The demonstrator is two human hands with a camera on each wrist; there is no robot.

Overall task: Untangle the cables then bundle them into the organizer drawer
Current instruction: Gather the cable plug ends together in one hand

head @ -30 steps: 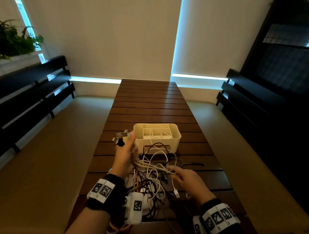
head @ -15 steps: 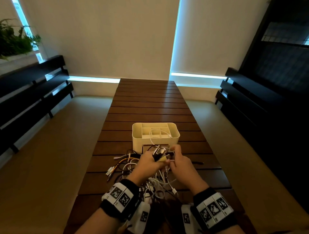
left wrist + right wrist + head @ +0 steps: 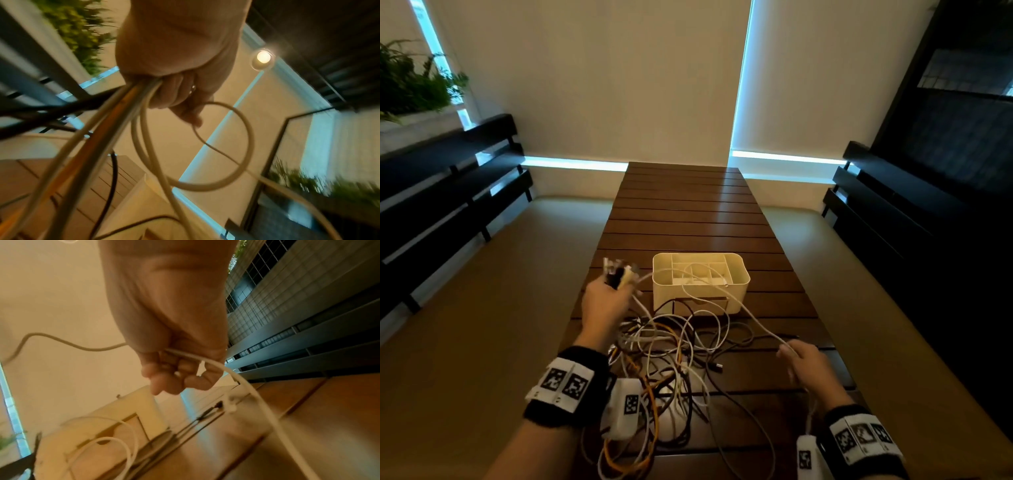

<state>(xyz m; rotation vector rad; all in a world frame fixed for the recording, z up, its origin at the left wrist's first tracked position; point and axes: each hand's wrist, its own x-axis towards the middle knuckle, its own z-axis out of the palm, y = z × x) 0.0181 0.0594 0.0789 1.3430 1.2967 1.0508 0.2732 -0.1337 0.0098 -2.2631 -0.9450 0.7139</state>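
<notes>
A tangle of white, black and orange cables [image 3: 671, 346] lies on the slatted wooden table [image 3: 688, 212], in front of a cream organizer box [image 3: 736, 289]. My left hand [image 3: 606, 301] is raised left of the box and grips a bundle of cable ends [image 3: 618, 272]; in the left wrist view its fingers [image 3: 176, 91] curl round several cables [image 3: 127, 110]. My right hand [image 3: 803, 359], near the table's right edge, holds one white cable [image 3: 753, 315] that runs up to the left hand. Its fingers [image 3: 164, 374] curl round that white cable [image 3: 242, 382].
The organizer has open compartments on top and a drawer front [image 3: 702, 305] facing me, with a white cable looped over its rim. Padded benches [image 3: 465, 308] with dark slatted backs [image 3: 441, 192] run along both sides of the table. A plant [image 3: 410, 82] stands at the far left.
Half a second ago both hands met in front of the box. Now they are apart: the left has gone up and left with the cable ends, the right down and right, drawing one white cable out.
</notes>
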